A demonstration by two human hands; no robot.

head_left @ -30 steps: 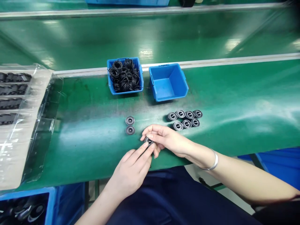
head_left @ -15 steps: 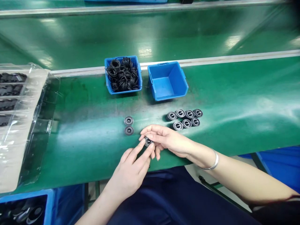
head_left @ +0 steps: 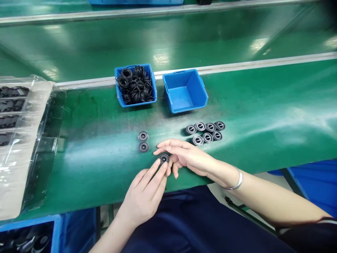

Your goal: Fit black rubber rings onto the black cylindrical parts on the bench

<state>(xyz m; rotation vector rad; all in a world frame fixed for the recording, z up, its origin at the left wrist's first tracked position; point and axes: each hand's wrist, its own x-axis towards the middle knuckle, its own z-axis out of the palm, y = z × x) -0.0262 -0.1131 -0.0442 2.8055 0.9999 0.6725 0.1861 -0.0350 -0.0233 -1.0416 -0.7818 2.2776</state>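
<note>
A small round black part (head_left: 164, 159) with a ringed face and a dark centre is between my hands, close to the bench's near edge. My left hand (head_left: 146, 195) has its fingertips closed on the lower rim; its thumb is hidden. Around the upper right side curves my right hand (head_left: 188, 156), fingers apart and stretched, thumb by the rim; whether it touches the part I cannot tell. Two similar round black discs (head_left: 143, 141) lie one behind the other, left of my right fingertips. Several black cylindrical parts (head_left: 207, 137), each with a slotted top, stand in two rows beyond my right hand.
A blue bin (head_left: 122, 102) with coiled black cables stands at the back beside another blue bin (head_left: 181, 96). On the left, a clear plastic tray (head_left: 50, 130) overlaps a board with rows of black parts. A blue crate (head_left: 56, 232) of dark parts sits below the bench edge.
My right thumb has lifted off the part's face, and the right fingers have spread. More of the part's face shows now. The whole view has shifted slightly.
</note>
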